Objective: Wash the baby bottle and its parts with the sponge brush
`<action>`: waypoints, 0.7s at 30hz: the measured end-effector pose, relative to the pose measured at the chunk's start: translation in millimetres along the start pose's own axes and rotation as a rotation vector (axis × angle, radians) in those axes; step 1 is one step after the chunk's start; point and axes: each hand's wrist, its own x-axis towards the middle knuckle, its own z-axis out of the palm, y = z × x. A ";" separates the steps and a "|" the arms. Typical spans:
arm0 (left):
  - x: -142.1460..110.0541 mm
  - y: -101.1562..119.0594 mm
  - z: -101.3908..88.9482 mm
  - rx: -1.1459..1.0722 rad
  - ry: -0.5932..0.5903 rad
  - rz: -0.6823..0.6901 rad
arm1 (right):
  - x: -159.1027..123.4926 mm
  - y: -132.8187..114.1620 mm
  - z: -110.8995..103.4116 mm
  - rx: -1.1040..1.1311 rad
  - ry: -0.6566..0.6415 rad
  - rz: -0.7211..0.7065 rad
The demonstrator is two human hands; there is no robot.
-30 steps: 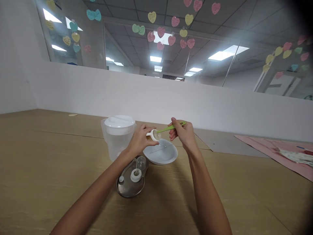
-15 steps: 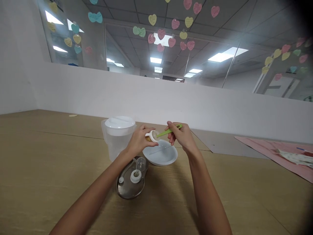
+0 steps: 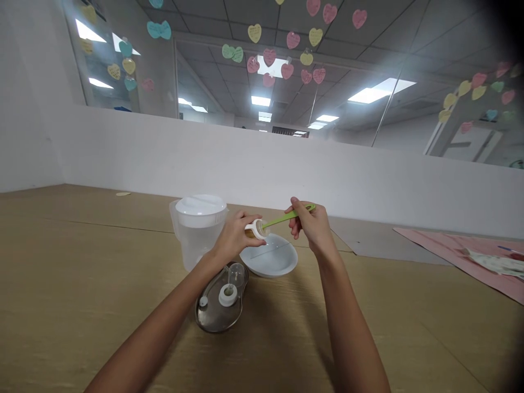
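My left hand [image 3: 236,236] is closed around a small baby bottle [image 3: 256,229] with a white rim and an amber body, tilted so its mouth faces right. In my right hand [image 3: 311,225] is a green bottle brush [image 3: 282,219], pinched near the end of its handle. The brush's tip goes into the bottle's mouth, so its head is hidden. Below both hands stands a white bowl [image 3: 282,265]. Near my left forearm lies a metal kidney dish [image 3: 216,322] holding a white bottle collar [image 3: 228,295], a clear cap [image 3: 236,274] and a thin tube with a white end [image 3: 203,301].
Left of the bowl stands a clear lidded pitcher [image 3: 196,240]. A pink cloth [image 3: 442,251] with a patterned cloth [image 3: 493,263] on it lies far right. Behind the brown table [image 3: 102,262] runs a white wall [image 3: 262,169] below glass.
My right hand has moved right and slightly up, and more of the brush handle shows outside the bottle. My left hand and the bottle have shifted slightly right.
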 end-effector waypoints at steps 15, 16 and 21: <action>-4.8 -6.0 11.0 0.402 -0.114 0.129 | 8.4 -4.5 -46.3 -0.052 0.397 -0.041; -4.9 -7.5 12.5 0.449 -0.136 0.132 | 9.2 -3.7 -50.2 -0.066 0.426 -0.059; -5.1 -15.1 25.4 0.611 -0.270 0.188 | 14.0 7.9 -69.3 -0.260 0.588 -0.104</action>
